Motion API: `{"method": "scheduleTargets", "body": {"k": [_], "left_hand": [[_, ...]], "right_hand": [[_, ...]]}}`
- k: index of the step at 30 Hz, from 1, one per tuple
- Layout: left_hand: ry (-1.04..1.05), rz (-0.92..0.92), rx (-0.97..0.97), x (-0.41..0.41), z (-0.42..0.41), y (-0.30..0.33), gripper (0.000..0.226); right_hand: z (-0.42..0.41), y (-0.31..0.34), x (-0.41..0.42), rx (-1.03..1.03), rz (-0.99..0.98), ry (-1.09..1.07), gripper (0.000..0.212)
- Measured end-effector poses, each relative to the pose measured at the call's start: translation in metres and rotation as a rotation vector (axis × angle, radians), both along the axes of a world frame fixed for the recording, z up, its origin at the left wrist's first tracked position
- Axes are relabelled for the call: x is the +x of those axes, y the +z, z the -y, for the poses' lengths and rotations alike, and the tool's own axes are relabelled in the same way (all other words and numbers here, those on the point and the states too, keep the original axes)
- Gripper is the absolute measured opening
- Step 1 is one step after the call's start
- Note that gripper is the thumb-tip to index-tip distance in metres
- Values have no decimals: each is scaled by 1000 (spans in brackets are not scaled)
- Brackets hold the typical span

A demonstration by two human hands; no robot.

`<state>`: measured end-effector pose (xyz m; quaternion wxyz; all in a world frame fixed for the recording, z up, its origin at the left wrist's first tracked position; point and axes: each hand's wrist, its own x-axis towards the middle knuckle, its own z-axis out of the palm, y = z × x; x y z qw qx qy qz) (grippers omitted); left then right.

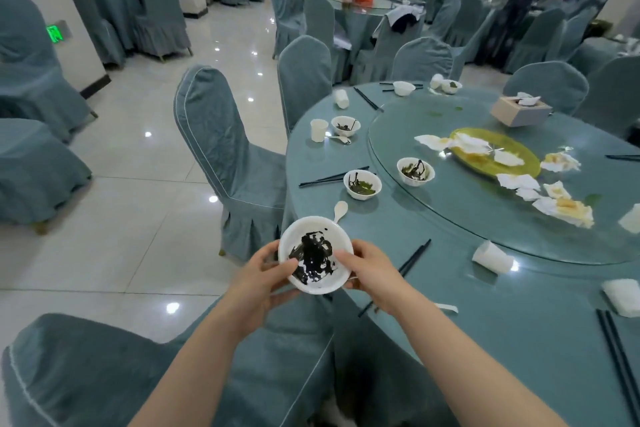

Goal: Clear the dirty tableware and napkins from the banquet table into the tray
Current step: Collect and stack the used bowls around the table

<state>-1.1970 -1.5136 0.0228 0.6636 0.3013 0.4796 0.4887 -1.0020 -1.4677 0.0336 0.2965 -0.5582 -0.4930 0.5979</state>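
My left hand (pixel 261 276) and right hand (pixel 372 274) grip a white bowl (pixel 315 253) smeared with dark residue, held over the table's (pixel 485 322) near edge. Beyond lie a spoon (pixel 340 211), two soiled bowls (pixel 362 184) and crumpled napkins (pixel 554 203) on the glass turntable (pixel 450 218).

Round table (pixel 519 340): bowls (pixel 362 184), chopsticks (pixel 332 177), perhaps napkins (pixel 564 208).
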Motion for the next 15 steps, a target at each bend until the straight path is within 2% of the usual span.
{"method": "scheduleTargets", "body": {"k": [7,10,15], "left_hand": [[143,-33,-105,-2,-93,-14,36],[182,-45,-129,1,-127,-18,34],[231,-104,-179,5,-165,-25,30]], "right_hand": [[-107,-32,20,-148,-221,-84,27],[-145,-56,46,-206,-137,-85,22],[-222,-92,75,-293,-35,-252,14]]}}
